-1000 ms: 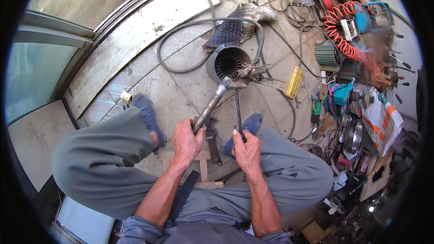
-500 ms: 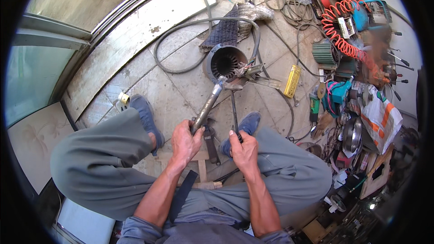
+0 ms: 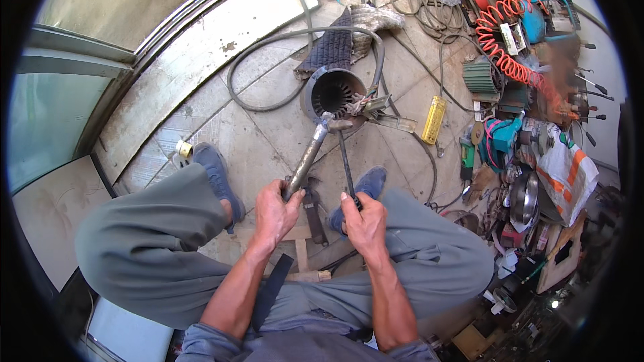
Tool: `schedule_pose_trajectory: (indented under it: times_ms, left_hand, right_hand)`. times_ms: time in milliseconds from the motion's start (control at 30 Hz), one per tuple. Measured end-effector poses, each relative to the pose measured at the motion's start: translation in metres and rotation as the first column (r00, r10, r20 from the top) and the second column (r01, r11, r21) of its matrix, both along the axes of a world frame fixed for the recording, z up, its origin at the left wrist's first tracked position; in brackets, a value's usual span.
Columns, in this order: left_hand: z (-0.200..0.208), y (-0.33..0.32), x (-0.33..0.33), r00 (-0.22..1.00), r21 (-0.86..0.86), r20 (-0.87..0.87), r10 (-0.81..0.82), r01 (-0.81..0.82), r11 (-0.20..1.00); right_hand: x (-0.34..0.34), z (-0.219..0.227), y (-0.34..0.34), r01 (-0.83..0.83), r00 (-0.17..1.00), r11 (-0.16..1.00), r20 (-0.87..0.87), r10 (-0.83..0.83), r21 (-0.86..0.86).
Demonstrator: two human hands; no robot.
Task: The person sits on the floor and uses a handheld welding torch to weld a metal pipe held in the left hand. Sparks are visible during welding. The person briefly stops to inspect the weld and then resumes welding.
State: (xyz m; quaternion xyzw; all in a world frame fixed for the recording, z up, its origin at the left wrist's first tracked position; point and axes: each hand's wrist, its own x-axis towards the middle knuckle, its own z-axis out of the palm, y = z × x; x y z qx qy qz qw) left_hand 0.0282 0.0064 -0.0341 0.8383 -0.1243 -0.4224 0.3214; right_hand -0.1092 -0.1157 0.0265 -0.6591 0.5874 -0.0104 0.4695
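My left hand (image 3: 275, 213) is closed round the pipe-like metal handle of a hammer (image 3: 308, 157), whose head lies at the near rim of a motor stator housing (image 3: 312, 97). In my right hand (image 3: 365, 223) is a thin dark rod with a black grip, like a screwdriver (image 3: 347, 167). It points away from me, its far end beside the hammer head; whether the two touch I cannot tell. The round grey housing stands on the floor with its slotted bore facing up. A bundle of wire ends (image 3: 359, 104) sticks out at its right side.
Behind the housing lie a quilted dark cloth (image 3: 330, 50) and a looped cable (image 3: 231, 84). A yellow box-like tool (image 3: 433, 121) rests at right, near a clutter of tools and a coiled orange hose (image 3: 493, 40). A dark tool (image 3: 312, 209) lies between my feet.
My right hand has shifted slightly right, and the rod's far end has moved a little left and farther from me. My left hand and the hammer have barely moved.
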Motion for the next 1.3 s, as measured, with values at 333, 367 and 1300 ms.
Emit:
schedule_pose_trajectory:
  times_ms: [333,367,1300]
  left_hand:
    - [-0.005,0.002,0.000,1.000,-0.058,0.008,0.026,-0.025,0.998]
    - [-0.008,0.003,0.000,0.999,-0.065,-0.018,0.046,-0.047,0.997]
    - [-0.016,0.009,0.012,0.859,-0.187,-0.509,-0.054,-0.050,0.981]
  right_hand:
    - [-0.001,0.003,-0.001,0.015,1.000,0.999,0.012,-0.015,0.030]
    - [-0.002,0.004,-0.002,0.033,0.999,0.998,0.022,-0.034,0.044]
    - [-0.155,0.227,-0.124,0.175,0.981,0.806,0.033,-0.190,-0.566]
